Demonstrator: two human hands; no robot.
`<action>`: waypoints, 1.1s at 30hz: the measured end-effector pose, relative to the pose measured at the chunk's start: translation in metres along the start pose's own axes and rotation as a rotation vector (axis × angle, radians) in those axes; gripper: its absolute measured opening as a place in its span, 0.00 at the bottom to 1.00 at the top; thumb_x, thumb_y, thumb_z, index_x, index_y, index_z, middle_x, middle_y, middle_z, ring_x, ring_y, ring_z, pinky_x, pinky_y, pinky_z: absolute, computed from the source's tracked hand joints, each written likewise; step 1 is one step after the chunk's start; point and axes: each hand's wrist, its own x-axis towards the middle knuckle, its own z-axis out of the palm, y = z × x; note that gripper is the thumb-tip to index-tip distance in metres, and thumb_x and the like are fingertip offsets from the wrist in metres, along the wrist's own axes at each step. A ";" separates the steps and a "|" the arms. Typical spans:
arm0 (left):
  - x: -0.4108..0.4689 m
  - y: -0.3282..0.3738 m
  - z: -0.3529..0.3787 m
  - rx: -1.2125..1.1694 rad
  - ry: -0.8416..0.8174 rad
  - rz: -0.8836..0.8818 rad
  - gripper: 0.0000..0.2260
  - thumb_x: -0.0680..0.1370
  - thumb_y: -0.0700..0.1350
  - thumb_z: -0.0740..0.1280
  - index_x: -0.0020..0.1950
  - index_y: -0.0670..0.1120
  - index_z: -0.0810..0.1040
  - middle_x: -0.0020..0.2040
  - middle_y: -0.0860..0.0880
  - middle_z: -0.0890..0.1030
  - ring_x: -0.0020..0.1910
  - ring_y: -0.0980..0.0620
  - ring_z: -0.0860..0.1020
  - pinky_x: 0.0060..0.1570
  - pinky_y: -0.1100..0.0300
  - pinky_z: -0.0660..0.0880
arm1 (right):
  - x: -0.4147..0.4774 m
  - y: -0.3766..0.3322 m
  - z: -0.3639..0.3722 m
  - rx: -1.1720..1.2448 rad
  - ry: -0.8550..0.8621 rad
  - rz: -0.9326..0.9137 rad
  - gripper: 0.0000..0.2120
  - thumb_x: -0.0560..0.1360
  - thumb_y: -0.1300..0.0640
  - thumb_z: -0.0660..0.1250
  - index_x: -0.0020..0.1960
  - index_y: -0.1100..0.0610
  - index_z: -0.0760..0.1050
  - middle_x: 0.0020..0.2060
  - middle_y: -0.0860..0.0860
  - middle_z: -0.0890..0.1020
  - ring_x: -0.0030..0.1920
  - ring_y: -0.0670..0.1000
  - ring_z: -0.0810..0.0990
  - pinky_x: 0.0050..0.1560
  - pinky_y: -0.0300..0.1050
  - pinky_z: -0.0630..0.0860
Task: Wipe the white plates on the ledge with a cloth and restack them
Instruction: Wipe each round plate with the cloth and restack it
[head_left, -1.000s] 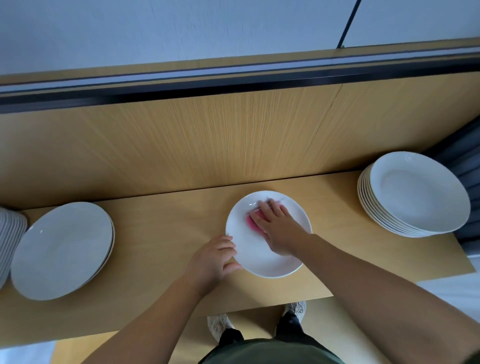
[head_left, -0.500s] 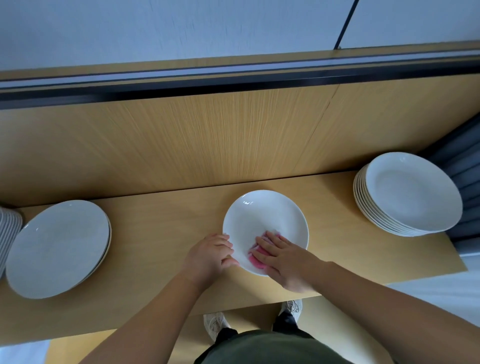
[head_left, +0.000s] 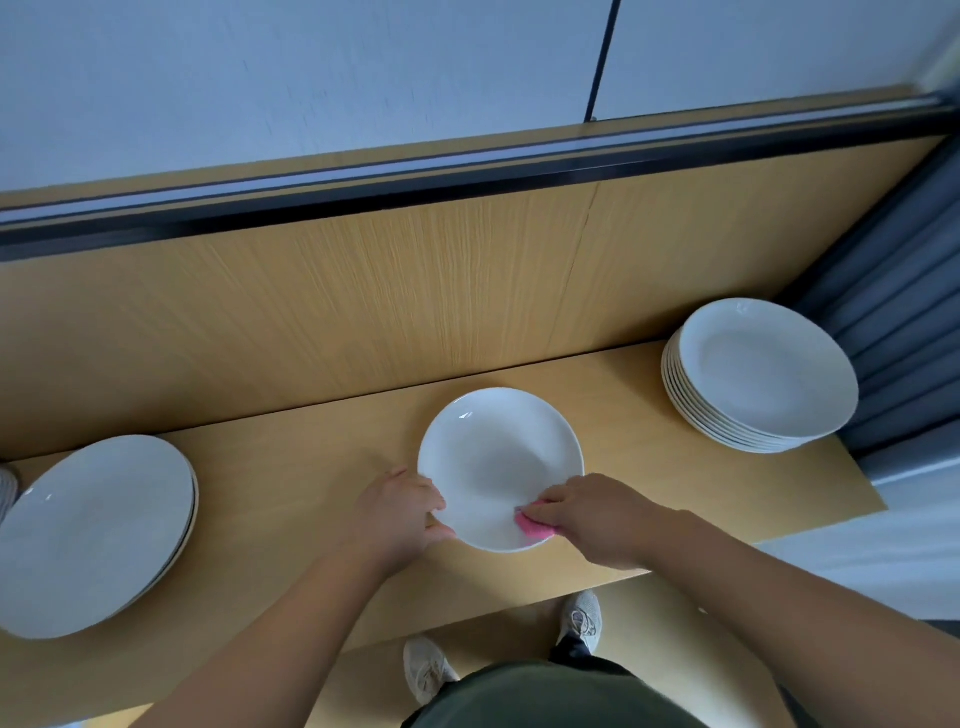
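Sliding back from the far middle of the plate (head_left: 498, 457), the right hand (head_left: 592, 514) now sits at the plate's near right rim, and the pink cloth (head_left: 531, 526) has come with it. The left hand (head_left: 397, 512) keeps its place at the near left rim.

This single white plate lies flat on the wooden ledge (head_left: 311, 483), roughly at its middle, right way up. The left hand's fingers (head_left: 426, 493) are curled together over the rim, with the thumb at the near edge, so the plate is gripped. The right hand's fingers (head_left: 545, 499) are bent and bunched together on the cloth, pressing it against the inside of the rim. Only a small pink corner of the cloth shows beneath them.

At the right end of the ledge stands a tall stack of white plates (head_left: 763, 374), well apart from the one being wiped. Toward the left end lies a lower stack (head_left: 93, 535) of a few plates. At the far left edge of the view, the rims of a further pile (head_left: 7, 488) just show.

Behind the ledge rises a wooden back panel (head_left: 363, 312). A grey curtain (head_left: 898, 332) hangs at the right. Below the near edge, two pale shoes (head_left: 582, 618) stand on the floor.
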 end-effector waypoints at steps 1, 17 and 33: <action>0.000 0.003 -0.002 -0.006 0.002 0.008 0.22 0.75 0.62 0.63 0.63 0.52 0.78 0.63 0.58 0.76 0.66 0.56 0.69 0.63 0.63 0.62 | -0.005 0.003 -0.006 0.081 0.053 0.047 0.19 0.83 0.53 0.56 0.72 0.39 0.64 0.62 0.43 0.76 0.54 0.54 0.76 0.53 0.49 0.75; 0.052 0.131 0.010 0.040 -0.045 0.026 0.20 0.76 0.59 0.63 0.59 0.45 0.73 0.56 0.50 0.74 0.54 0.49 0.74 0.51 0.55 0.73 | -0.047 0.058 -0.052 0.481 0.360 0.330 0.08 0.81 0.55 0.59 0.54 0.44 0.75 0.43 0.46 0.73 0.42 0.48 0.74 0.47 0.42 0.69; 0.042 0.156 -0.016 0.101 -0.130 -0.131 0.12 0.77 0.34 0.57 0.57 0.44 0.73 0.51 0.46 0.78 0.49 0.46 0.78 0.45 0.57 0.71 | -0.044 0.079 -0.081 0.488 0.339 0.215 0.07 0.82 0.53 0.55 0.47 0.46 0.69 0.43 0.47 0.74 0.41 0.49 0.75 0.44 0.44 0.73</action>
